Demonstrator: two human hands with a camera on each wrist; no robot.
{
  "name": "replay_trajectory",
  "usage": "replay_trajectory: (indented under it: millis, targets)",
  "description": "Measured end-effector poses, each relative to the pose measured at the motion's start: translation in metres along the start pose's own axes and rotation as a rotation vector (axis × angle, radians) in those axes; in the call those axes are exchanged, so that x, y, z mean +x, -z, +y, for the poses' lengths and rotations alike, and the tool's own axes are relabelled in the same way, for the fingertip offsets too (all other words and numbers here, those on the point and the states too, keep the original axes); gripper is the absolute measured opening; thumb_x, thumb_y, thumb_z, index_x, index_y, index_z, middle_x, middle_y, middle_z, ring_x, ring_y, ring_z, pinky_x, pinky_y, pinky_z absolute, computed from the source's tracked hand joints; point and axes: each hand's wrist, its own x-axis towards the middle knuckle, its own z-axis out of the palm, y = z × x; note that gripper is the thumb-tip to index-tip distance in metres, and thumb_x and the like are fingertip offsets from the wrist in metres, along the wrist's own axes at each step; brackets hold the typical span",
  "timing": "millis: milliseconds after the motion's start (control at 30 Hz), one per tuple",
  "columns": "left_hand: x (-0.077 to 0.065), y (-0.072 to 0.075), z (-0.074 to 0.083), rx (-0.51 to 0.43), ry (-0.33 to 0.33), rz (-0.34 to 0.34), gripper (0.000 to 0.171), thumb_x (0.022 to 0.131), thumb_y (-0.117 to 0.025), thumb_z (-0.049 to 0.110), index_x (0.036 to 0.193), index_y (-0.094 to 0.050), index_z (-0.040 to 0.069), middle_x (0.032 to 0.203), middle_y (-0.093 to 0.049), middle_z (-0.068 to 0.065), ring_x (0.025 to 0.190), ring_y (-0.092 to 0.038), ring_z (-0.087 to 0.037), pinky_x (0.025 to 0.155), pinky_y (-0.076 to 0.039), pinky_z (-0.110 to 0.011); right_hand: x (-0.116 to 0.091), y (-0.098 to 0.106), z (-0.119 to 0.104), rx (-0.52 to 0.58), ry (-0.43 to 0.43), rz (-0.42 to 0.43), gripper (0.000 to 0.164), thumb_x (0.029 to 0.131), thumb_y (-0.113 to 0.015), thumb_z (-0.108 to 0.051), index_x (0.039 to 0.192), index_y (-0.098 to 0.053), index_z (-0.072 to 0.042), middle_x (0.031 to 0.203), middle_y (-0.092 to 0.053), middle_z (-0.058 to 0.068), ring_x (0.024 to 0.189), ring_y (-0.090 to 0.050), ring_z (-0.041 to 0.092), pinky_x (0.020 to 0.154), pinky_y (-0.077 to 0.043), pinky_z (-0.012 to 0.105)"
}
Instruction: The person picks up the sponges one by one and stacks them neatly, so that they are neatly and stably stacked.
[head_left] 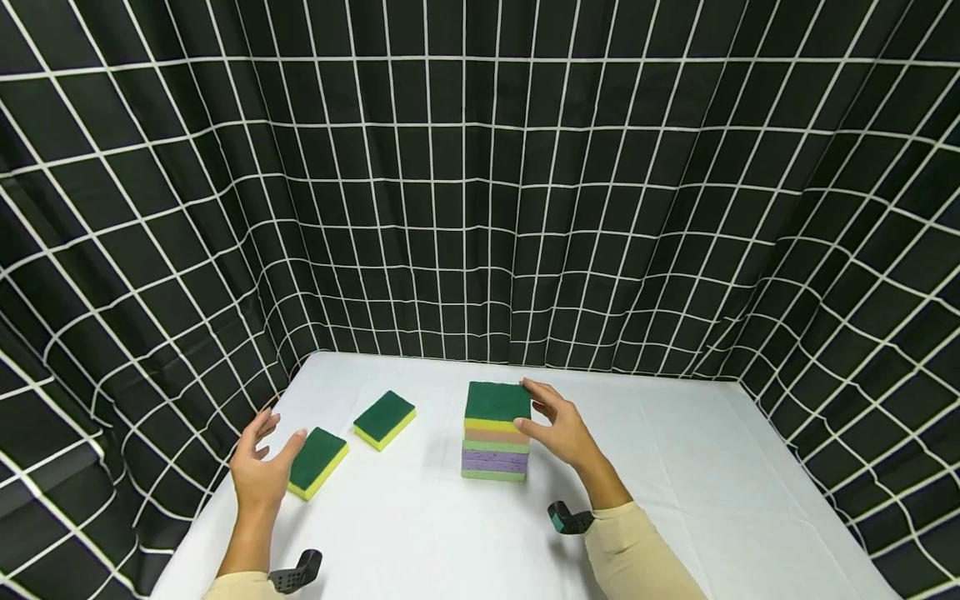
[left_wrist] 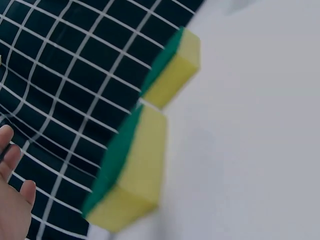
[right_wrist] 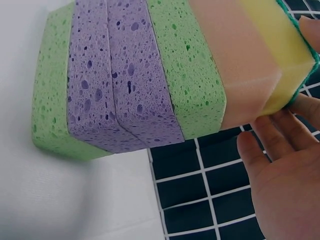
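Observation:
A stack of sponges stands on the white tabletop, with green, purple, green and salmon layers [right_wrist: 240, 55] below a yellow sponge with a dark green scouring top [head_left: 497, 402]. My right hand [head_left: 558, 425] holds this top sponge at its right end, thumb at the front corner and fingers behind. In the right wrist view, the fingertips touch its yellow side. My left hand [head_left: 258, 471] is raised at the left, fingers loosely bent and holding nothing. Nearest to it lies a green-and-yellow sponge [head_left: 318, 460], partly behind the thumb. Another such sponge [head_left: 385, 417] lies farther back.
A white cloth [head_left: 675, 475] covers the table. Black curtains with a white grid [head_left: 480, 208] hang behind it and along both sides. Each wrist wears a small black device, such as the right one [head_left: 570, 518].

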Motion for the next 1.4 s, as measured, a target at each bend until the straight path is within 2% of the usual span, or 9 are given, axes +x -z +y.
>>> replay_trajectory:
  millis: [100, 233, 367, 500, 733, 867, 967, 1067, 1400]
  targets:
    - [-0.006, 0.003, -0.011, 0.01, 0.05, 0.005, 0.058, 0.079, -0.078, 0.007, 0.133, -0.055, 0.001, 0.122, -0.06, -0.016, 0.11, -0.049, -0.009, 0.085, -0.034, -0.033, 0.0, 0.0, 0.0, 0.0, 0.011, 0.002, 0.063, 0.087, -0.07, -0.001, 0.141, -0.04, 0.008, 0.141, -0.041, 0.027, 0.129, -0.04, 0.04, 0.105, -0.03, 0.053]
    - [-0.012, 0.006, -0.024, 0.027, 0.132, -0.027, 0.061, 0.081, -0.077, 0.011, 0.136, -0.051, 0.001, 0.127, -0.057, -0.017, 0.115, -0.047, -0.018, 0.088, -0.033, -0.038, 0.0, 0.0, 0.0, 0.003, 0.021, 0.005, 0.063, 0.086, -0.07, -0.001, 0.141, -0.04, 0.009, 0.141, -0.041, 0.028, 0.129, -0.041, 0.041, 0.105, -0.03, 0.054]
    - [-0.02, 0.01, -0.034, 0.082, 0.226, -0.109, 0.07, 0.082, -0.077, 0.017, 0.141, -0.043, -0.002, 0.133, -0.05, -0.021, 0.124, -0.041, -0.032, 0.099, -0.032, -0.047, -0.001, 0.0, 0.0, 0.005, 0.011, 0.0, 0.063, 0.087, -0.07, -0.001, 0.141, -0.04, 0.009, 0.141, -0.041, 0.028, 0.129, -0.041, 0.041, 0.106, -0.031, 0.052]
    - [-0.027, 0.013, -0.04, 0.174, 0.285, -0.2, 0.08, 0.082, -0.077, 0.023, 0.145, -0.035, -0.005, 0.139, -0.043, -0.026, 0.13, -0.035, -0.043, 0.108, -0.022, -0.054, -0.002, -0.001, 0.0, 0.005, 0.003, 0.002, 0.063, 0.086, -0.07, -0.001, 0.141, -0.04, 0.009, 0.141, -0.041, 0.028, 0.129, -0.04, 0.041, 0.105, -0.031, 0.052]
    - [-0.03, 0.016, -0.046, 0.302, 0.245, -0.245, 0.082, 0.079, -0.08, 0.023, 0.14, -0.037, -0.011, 0.134, -0.043, -0.029, 0.128, -0.036, -0.045, 0.107, -0.024, -0.054, -0.001, 0.0, 0.001, 0.001, 0.017, 0.007, 0.063, 0.087, -0.07, -0.001, 0.141, -0.04, 0.009, 0.141, -0.041, 0.028, 0.129, -0.04, 0.041, 0.105, -0.03, 0.054]
    - [-0.033, 0.02, -0.048, 0.433, 0.211, -0.266, 0.082, 0.075, -0.08, 0.025, 0.137, -0.04, -0.011, 0.129, -0.044, -0.031, 0.124, -0.038, -0.048, 0.101, -0.026, -0.059, -0.001, -0.001, 0.001, 0.006, 0.016, 0.003, 0.063, 0.087, -0.07, -0.001, 0.141, -0.039, 0.009, 0.141, -0.041, 0.027, 0.13, -0.04, 0.04, 0.105, -0.03, 0.054]
    - [-0.035, 0.021, -0.047, 0.535, 0.212, -0.298, 0.082, 0.073, -0.081, 0.028, 0.135, -0.041, -0.009, 0.127, -0.043, -0.034, 0.12, -0.037, -0.051, 0.094, -0.024, -0.064, -0.001, -0.001, 0.002, 0.006, 0.019, 0.003, 0.064, 0.087, -0.07, -0.001, 0.141, -0.039, 0.009, 0.141, -0.042, 0.026, 0.13, -0.04, 0.04, 0.105, -0.03, 0.055]
    - [-0.036, 0.021, -0.046, 0.593, 0.221, -0.316, 0.083, 0.072, -0.081, 0.029, 0.133, -0.04, -0.01, 0.124, -0.043, -0.035, 0.117, -0.035, -0.053, 0.09, -0.021, -0.067, -0.001, 0.0, 0.001, 0.007, 0.018, 0.004, 0.064, 0.087, -0.07, -0.001, 0.141, -0.039, 0.009, 0.141, -0.041, 0.026, 0.13, -0.04, 0.04, 0.105, -0.03, 0.054]
    - [-0.037, 0.023, -0.042, 0.568, 0.267, -0.301, 0.076, 0.073, -0.081, 0.027, 0.13, -0.044, -0.008, 0.123, -0.046, -0.031, 0.117, -0.034, -0.051, 0.091, -0.018, -0.067, -0.001, 0.001, 0.0, 0.004, 0.01, -0.001, 0.064, 0.087, -0.07, -0.001, 0.142, -0.039, 0.009, 0.141, -0.04, 0.029, 0.129, -0.04, 0.041, 0.105, -0.031, 0.052]
